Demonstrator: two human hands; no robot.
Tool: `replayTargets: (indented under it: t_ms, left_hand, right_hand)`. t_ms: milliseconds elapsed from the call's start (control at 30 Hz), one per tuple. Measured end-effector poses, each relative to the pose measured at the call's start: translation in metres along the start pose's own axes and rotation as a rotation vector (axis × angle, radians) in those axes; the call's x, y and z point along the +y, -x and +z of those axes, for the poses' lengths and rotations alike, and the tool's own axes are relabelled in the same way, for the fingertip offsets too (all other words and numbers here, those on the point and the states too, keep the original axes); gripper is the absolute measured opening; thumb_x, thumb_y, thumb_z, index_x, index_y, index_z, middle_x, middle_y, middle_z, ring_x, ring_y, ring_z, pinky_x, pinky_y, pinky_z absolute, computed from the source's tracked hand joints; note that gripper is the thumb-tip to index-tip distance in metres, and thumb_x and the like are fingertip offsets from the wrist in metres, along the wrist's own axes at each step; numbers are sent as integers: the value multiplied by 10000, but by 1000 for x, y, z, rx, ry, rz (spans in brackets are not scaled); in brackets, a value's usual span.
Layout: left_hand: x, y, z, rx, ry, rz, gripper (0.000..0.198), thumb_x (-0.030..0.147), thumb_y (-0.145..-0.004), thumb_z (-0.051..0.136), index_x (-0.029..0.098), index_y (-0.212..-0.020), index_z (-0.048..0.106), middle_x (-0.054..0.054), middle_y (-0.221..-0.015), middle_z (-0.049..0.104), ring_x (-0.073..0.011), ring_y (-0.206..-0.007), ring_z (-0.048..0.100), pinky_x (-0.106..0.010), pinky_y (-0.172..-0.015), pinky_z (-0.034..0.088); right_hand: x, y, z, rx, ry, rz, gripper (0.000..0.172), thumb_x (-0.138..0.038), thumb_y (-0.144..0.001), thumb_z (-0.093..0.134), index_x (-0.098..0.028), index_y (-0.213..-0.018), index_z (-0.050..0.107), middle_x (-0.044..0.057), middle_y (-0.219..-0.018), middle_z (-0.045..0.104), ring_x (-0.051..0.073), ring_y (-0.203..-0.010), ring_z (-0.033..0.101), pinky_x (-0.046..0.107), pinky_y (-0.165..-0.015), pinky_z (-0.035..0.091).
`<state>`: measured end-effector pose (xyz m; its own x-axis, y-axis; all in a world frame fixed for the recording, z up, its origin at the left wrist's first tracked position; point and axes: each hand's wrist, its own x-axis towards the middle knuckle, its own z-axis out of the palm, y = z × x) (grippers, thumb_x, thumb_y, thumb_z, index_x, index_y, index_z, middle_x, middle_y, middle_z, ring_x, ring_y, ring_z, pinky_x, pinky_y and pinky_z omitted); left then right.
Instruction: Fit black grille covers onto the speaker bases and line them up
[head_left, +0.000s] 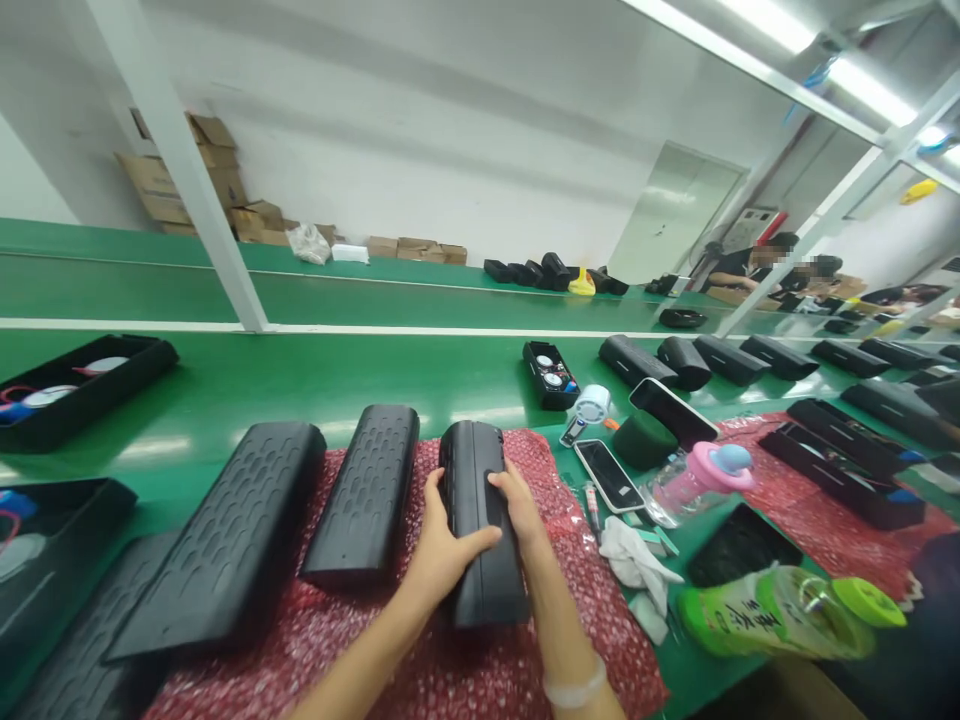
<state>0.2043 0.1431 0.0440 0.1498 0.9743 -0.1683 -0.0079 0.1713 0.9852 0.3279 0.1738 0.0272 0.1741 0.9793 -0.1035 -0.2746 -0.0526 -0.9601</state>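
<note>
A long black speaker housing (480, 520) lies lengthwise on the red bubble wrap (480, 660) in front of me. My left hand (442, 545) wraps round its left side, thumb laid across the top. My right hand (517, 505) presses on its upper right side, fingers curled over the casing. Two more black housings with a scale-like grille pattern lie to the left, one (364, 495) close by and one (225, 545) further left.
Open black shells (67, 390) stand at the left. A phone (609, 475), a pink-capped bottle (694, 480), a green bottle (780, 610) and a white cloth (634, 560) lie at the right. Several finished housings (731, 360) line the green belt. People sit far right.
</note>
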Motion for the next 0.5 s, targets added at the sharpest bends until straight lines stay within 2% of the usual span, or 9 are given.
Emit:
replayTargets:
  t_ms: [67,167,267,333,433,500]
  left_hand:
    - [14,13,1,-30,0,46,1006,312,-591,734,233,-1377,112,-138,-1419,284,-278,-1237,430,-434,-1073,344]
    - [40,32,-3,-54,17,154,1018,274,-568,741,301,-1362,104,-114,-1363,342,-279,-1147,506,-449,-976,443]
    - [64,47,-12,-37,3,256,1010,249,-558,756,338,-1353,140,-89,-1292,405,-280,-1105,536,-451,-923,488]
    - [74,57,-18,-41,-6,287,1011,247,-576,756,358,-1363,131,-73,-1247,450,-264,-1059,570,-421,-875,526]
    - [83,74,-28,45,-12,298,1039,293,-587,761,370,-1410,131,-62,-1262,472,-257,-1049,591,-360,-825,560]
    - [84,84,-35,140,17,290,1054,351,-568,787,346,-1434,186,-62,-1275,488,-268,-1055,598,-356,-835,561]
  right_hand:
    - [-21,17,1,-28,-30,-62,659,-331,-669,607,-178,-1299,491,69,-1174,633,269,-1075,599,386,-934,488]
    - [-52,43,5,-85,-54,-196,792,-305,-665,702,-219,-1388,391,43,-1361,511,245,-1261,475,347,-1060,398]
    - [-74,64,13,-300,-120,-301,1005,-253,-653,740,-279,-1481,172,33,-1475,372,241,-1328,406,374,-1078,393]
    - [-80,74,23,-403,-166,-347,1040,-214,-663,724,-290,-1492,101,45,-1477,369,241,-1314,429,386,-1048,432]
    - [-83,86,40,-366,-106,-423,988,-180,-682,682,-287,-1492,127,50,-1465,389,241,-1317,427,387,-1052,438]
    - [-85,96,50,-329,51,-508,1007,-188,-702,655,-295,-1506,59,46,-1517,296,268,-1368,345,438,-1089,398]
